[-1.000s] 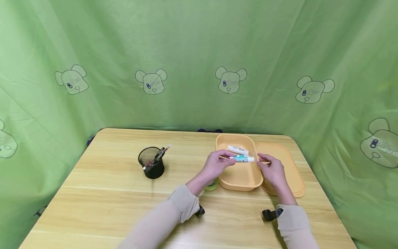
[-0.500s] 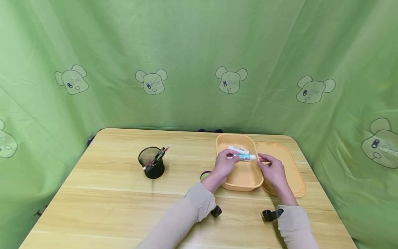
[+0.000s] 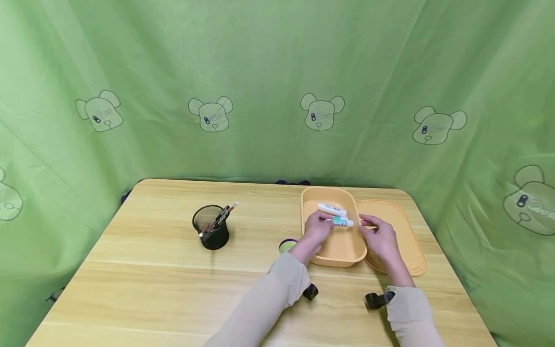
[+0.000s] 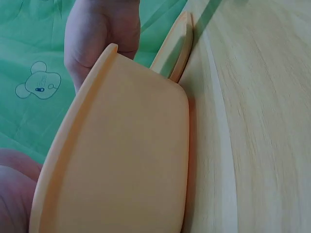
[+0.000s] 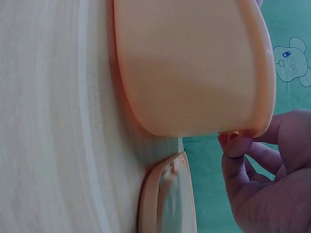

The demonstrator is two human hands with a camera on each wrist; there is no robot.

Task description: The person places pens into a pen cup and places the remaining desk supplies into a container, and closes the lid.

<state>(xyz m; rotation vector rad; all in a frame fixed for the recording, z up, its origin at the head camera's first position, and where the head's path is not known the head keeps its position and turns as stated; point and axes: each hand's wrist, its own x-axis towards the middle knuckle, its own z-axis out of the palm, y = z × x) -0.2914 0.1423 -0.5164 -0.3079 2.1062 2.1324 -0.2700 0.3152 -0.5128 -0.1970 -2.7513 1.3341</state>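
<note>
An orange plastic box [image 3: 340, 248], without its lid on, stands at the right of the table. My left hand [image 3: 315, 230] reaches over its left wall and holds a small white tube with a teal label [image 3: 344, 223] inside it. Just behind lies another white tube [image 3: 332, 209] in the box. At the right wall, my right hand [image 3: 380, 236] pinches the box's rim, thumb and finger meeting there in the right wrist view. The left wrist view shows the box's outer wall [image 4: 126, 145], which hides the tubes and most of the left hand.
The matching orange lid [image 3: 401, 231] lies flat to the right of the box, partly under the right hand. Left of the box is a round green item with a purple rim [image 3: 286, 246]. A black mesh pen cup [image 3: 215, 238] with several pens stands farther left.
My left hand has moved right and farther into the box, lowering the teal-labelled tube. The round green item shows more beside the sleeve. My right hand has stayed at the rim.
</note>
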